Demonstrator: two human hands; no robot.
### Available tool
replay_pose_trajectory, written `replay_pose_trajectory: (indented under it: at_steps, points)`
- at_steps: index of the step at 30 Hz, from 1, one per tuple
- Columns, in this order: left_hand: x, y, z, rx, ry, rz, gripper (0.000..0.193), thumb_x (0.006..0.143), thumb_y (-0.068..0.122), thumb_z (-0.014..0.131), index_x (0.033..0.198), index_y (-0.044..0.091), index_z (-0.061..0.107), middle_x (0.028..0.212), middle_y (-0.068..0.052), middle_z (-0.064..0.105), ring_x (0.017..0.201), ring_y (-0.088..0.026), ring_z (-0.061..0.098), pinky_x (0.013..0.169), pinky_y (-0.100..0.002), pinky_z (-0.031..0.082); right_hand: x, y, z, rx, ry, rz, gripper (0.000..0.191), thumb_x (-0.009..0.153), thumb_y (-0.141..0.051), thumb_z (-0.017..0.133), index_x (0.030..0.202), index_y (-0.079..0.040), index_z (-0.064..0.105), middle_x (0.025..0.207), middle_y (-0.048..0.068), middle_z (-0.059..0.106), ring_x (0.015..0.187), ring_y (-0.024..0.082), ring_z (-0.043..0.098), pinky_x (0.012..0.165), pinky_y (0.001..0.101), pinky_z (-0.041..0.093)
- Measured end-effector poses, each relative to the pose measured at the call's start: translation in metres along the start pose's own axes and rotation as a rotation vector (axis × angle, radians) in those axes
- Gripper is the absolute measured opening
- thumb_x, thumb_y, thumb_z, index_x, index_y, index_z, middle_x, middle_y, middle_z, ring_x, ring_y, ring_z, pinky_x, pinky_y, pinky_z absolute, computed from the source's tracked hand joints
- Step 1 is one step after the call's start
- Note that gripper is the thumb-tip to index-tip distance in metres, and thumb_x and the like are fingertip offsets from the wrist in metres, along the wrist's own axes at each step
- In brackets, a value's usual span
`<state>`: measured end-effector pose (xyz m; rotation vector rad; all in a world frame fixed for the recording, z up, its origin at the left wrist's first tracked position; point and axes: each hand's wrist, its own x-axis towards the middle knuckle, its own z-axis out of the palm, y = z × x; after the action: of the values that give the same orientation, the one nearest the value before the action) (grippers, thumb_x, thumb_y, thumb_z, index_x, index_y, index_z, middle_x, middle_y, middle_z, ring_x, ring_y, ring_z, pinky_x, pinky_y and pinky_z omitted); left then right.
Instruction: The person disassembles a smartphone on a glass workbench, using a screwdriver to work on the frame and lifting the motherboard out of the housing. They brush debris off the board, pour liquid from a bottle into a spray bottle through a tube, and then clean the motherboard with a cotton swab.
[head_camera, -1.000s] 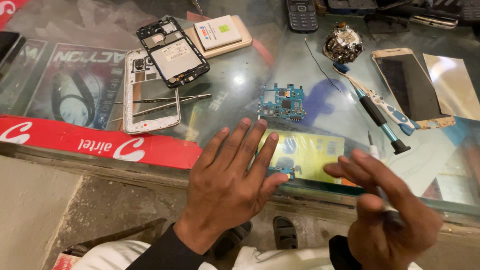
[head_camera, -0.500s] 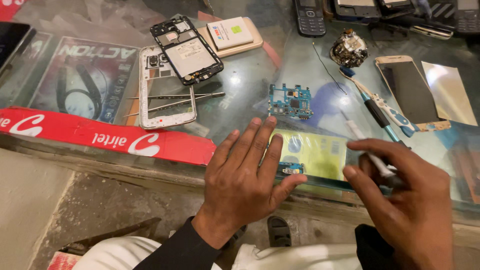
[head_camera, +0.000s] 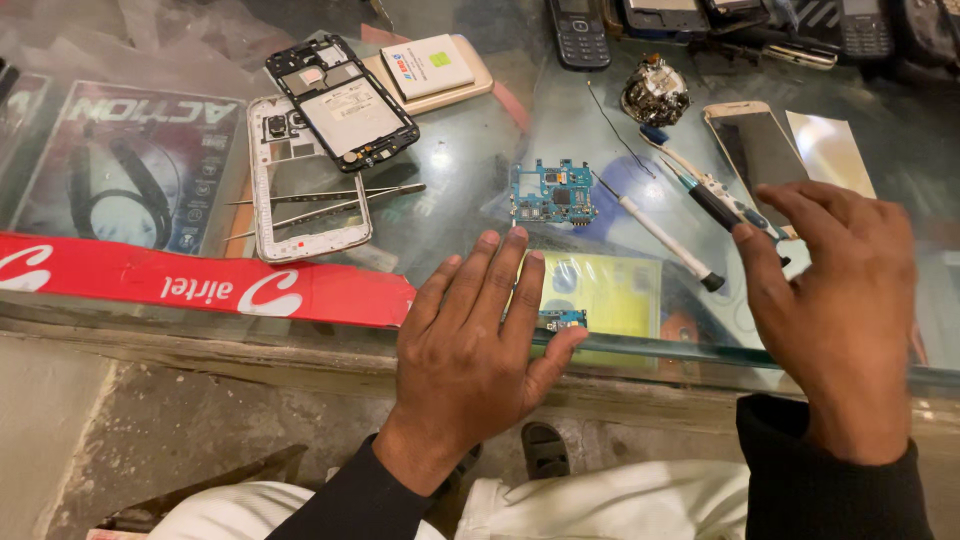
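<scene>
Now the right hand (head_camera: 835, 310) has lifted off the glass worktop (head_camera: 470, 215), fingers apart, empty, above the screwdriver (head_camera: 715, 200); the left hand (head_camera: 470, 345) stays flat, empty, beside the small blue board (head_camera: 563, 319).

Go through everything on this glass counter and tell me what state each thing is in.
left hand: flat on the glass, empty
right hand: raised, open, empty
blue circuit board: bare, removed
black phone frame: stripped
white phone frame: empty shell
tweezers: lying unused
screwdrivers: lying unused
</scene>
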<state>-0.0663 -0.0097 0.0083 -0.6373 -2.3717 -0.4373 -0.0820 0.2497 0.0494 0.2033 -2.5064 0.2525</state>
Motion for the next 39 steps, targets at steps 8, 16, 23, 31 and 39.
replay_pose_trajectory:
  at_steps: [8, 16, 23, 31, 39]
  points:
    - [-0.006, 0.002, 0.005, 0.047, -0.051, -0.006, 0.055, 0.102, 0.051, 0.066, 0.131, 0.004, 0.068, 0.142, -0.014, 0.064, 0.132, -0.031, 0.061, 0.109, -0.046, 0.045, -0.022, 0.026, 0.022, -0.084, -0.111, 0.086, 0.027, 0.105, -0.019, 0.08, 0.126, -0.004, 0.076, 0.112, 0.015, 0.066, 0.113, 0.034, 0.055, 0.099, 0.0451, 0.047]
    - [-0.007, 0.004, 0.009, 0.048, -0.048, -0.01, 0.055, 0.101, 0.051, 0.066, 0.132, 0.005, 0.068, 0.143, -0.013, 0.064, 0.133, -0.03, 0.06, 0.111, -0.047, 0.044, -0.021, 0.016, 0.018, 0.067, -0.06, 0.286, 0.025, 0.102, -0.018, 0.083, 0.111, -0.001, 0.066, 0.105, 0.016, 0.059, 0.092, 0.028, 0.057, 0.073, 0.0412, 0.048]
    - [-0.009, 0.004, 0.009, 0.051, -0.047, -0.006, 0.055, 0.101, 0.051, 0.067, 0.132, 0.005, 0.068, 0.143, -0.014, 0.064, 0.133, -0.03, 0.06, 0.111, -0.047, 0.043, -0.028, 0.02, 0.02, -0.077, -0.001, 0.119, 0.021, 0.109, -0.008, 0.081, 0.105, 0.002, 0.063, 0.099, 0.013, 0.065, 0.088, 0.023, 0.061, 0.072, 0.0355, 0.049]
    - [-0.009, 0.002, 0.011, 0.055, -0.04, -0.003, 0.056, 0.101, 0.051, 0.067, 0.132, 0.005, 0.068, 0.143, -0.014, 0.064, 0.133, -0.03, 0.059, 0.11, -0.047, 0.044, -0.047, 0.035, 0.032, 0.178, 0.056, 0.239, 0.018, 0.114, -0.011, 0.064, 0.126, 0.001, 0.056, 0.113, 0.011, 0.067, 0.101, 0.015, 0.064, 0.08, 0.0278, 0.051]
    - [-0.007, 0.0, 0.017, 0.066, -0.02, -0.004, 0.056, 0.101, 0.052, 0.065, 0.133, 0.005, 0.068, 0.14, -0.013, 0.066, 0.131, -0.029, 0.061, 0.109, -0.046, 0.045, -0.051, 0.031, 0.033, 0.487, 0.171, 0.229, 0.03, 0.117, -0.001, 0.054, 0.146, -0.003, 0.06, 0.119, 0.007, 0.066, 0.094, 0.011, 0.06, 0.081, 0.0248, 0.048]
